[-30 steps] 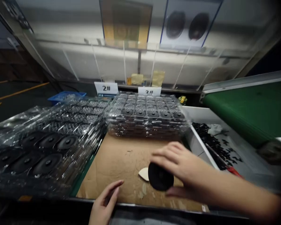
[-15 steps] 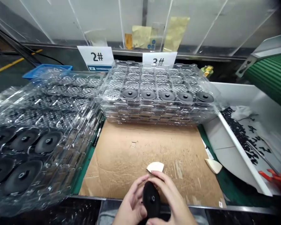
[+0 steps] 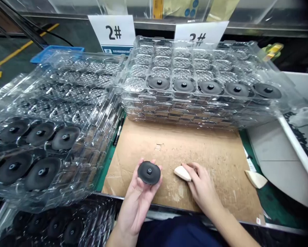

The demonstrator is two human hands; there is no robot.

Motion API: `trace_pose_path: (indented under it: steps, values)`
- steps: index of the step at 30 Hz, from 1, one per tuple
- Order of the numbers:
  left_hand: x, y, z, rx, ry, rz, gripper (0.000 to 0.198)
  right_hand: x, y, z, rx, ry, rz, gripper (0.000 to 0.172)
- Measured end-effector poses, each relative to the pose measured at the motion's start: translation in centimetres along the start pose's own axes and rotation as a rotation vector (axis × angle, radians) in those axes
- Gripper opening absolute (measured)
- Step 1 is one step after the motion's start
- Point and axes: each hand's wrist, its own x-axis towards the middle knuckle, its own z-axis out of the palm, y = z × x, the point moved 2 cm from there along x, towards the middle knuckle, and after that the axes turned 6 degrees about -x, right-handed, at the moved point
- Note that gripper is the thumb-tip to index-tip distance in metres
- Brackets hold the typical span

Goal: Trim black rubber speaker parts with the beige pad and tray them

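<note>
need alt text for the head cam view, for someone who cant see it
A person's left hand holds a round black disc with a centre hub palm-up above a cardboard sheet, while the right hand holds a cream foam wedge just beside it. Stacks of clear plastic trays with rows of matching discs stand beyond and to the left.

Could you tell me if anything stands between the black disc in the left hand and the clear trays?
Nothing visible: only brown cardboard lies between the round black speaker part and the stacked clear plastic trays.
</note>
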Motion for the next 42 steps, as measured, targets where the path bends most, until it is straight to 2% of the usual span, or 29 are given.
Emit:
trace_pose_path:
  steps: [4, 8, 10, 14, 16, 17, 20, 22, 26, 29, 31, 33, 35, 36, 38, 40, 42]
  values:
    - [-0.2, -0.2, 0.6, 0.017, -0.018, 0.017, 0.044, 0.3, -1.8, -0.6, 0.117, 0.019, 0.009, 0.032]
    - [-0.2, -0.6, 1.1, 0.041, 0.007, 0.002, 0.051, -0.2, -3.5, -0.8, 0.306, -0.056, -0.101, 0.03]
    - [-0.1, -1.0, 1.3, 0.063, 0.029, -0.003, 0.054, 0.2, -3.8, -1.5, 0.328, -0.073, -0.102, 0.028]
    - [0.1, -2.3, 1.7, 0.137, 0.044, 0.014, 0.051, 2.0, -5.3, -5.0, 0.381, 0.102, 0.015, 0.029]
    - [-0.1, -2.9, 1.9, 0.179, 0.038, -0.031, 0.05, 2.4, -7.0, -6.8, 0.449, 0.141, -0.072, 0.031]
    - [-0.2, -3.1, 2.0, 0.197, 0.034, -0.06, 0.05, 2.5, -7.9, -7.5, 0.481, 0.109, -0.133, 0.032]
    - [-0.4, -3.3, 2.3, 0.241, 0.032, -0.06, 0.05, 2.3, -9.5, -8.3, 0.527, -0.131, -0.235, 0.03]
    - [-0.5, -3.2, 2.6, 0.267, 0.033, -0.026, 0.047, 2.5, -9.7, -8.4, 0.513, -0.171, -0.225, 0.027]
    - [-0.9, -3.0, 3.2, 0.288, 0.014, -0.075, 0.042, 2.3, -9.6, -8.7, 0.52, 0.069, -0.237, 0.033]
    - [-1.2, -2.5, 3.4, 0.297, 0.01, -0.049, 0.05, 1.6, -9.8, -8.7, 0.57, -0.015, -0.291, 0.032]
    - [-1.3, -2.4, 3.5, 0.319, 0.023, -0.015, 0.054, 1.5, -9.8, -8.7, 0.54, -0.046, -0.264, 0.029]
    - [-1.3, -2.5, 3.7, 0.349, 0.032, -0.016, 0.048, 1.9, -9.8, -9.1, 0.518, 0.027, -0.225, 0.03]
    - [-1.4, -2.7, 4.0, 0.352, 0.014, -0.041, 0.045, 2.0, -9.6, -9.6, 0.54, 0.082, -0.25, 0.032]
    - [-1.4, -2.7, 4.2, 0.343, -0.007, -0.056, 0.046, 1.7, -9.5, -9.9, 0.556, 0.066, -0.276, 0.032]
    - [-1.5, -2.5, 4.4, 0.32, -0.053, -0.073, 0.052, 0.9, -9.0, -10.4, 0.554, -0.05, -0.298, 0.03]
    - [-1.6, -2.5, 4.5, 0.307, -0.085, -0.074, 0.057, -0.1, -8.2, -11.0, 0.485, -0.134, -0.231, 0.028]
    - [-1.7, -2.9, 4.5, 0.301, -0.08, -0.088, 0.059, -0.3, -7.5, -11.7, 0.367, -0.06, -0.164, 0.029]
